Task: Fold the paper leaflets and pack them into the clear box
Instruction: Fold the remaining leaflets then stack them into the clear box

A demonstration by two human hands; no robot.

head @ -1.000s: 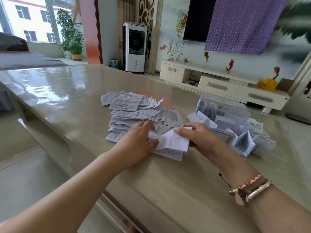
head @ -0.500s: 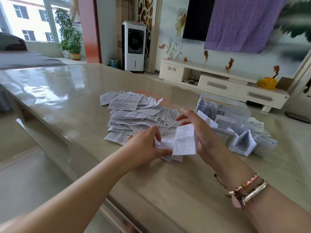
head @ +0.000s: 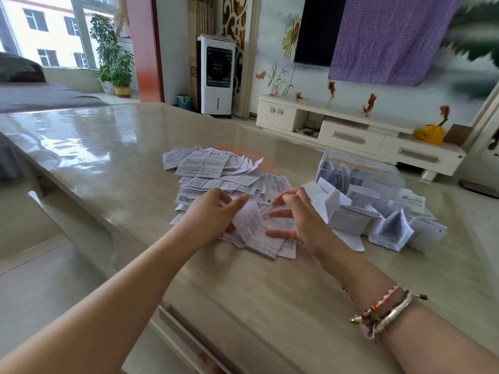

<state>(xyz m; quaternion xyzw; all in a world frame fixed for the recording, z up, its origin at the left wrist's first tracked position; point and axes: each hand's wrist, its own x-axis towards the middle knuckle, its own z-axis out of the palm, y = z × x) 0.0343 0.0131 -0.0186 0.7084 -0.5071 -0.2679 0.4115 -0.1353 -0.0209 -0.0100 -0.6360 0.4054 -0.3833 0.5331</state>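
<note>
Pinching a curled leaflet [head: 249,225] between thumb and fingers, my left hand [head: 213,214] holds its upper edge just above the near end of the loose pile [head: 216,179], while my right hand [head: 299,220] hovers beside it with fingers spread wide, the lowest fingertip touching the sheet that lies under the leaflet. Bracelets [head: 383,311] ring my right wrist. Flat printed sheets fan away from my hands toward the far side, overlapping each other in a messy heap. Just to the right lie the folded leaflets [head: 386,225], some standing tent-like, some stacked, and behind them sits the clear box [head: 359,171], already holding a row of folded papers on edge. Everything rests on a glossy beige table [head: 108,147] whose top mirrors the window light. Beyond the table, a white cooler fan [head: 216,74] stands by a red pillar [head: 145,47], a potted plant [head: 113,58] sits at the window, and a low white cabinet [head: 353,133] runs along the painted wall, with a yellow bag [head: 429,133] on it. Above, a purple cloth [head: 391,36] hangs partly over a dark screen [head: 316,28].
</note>
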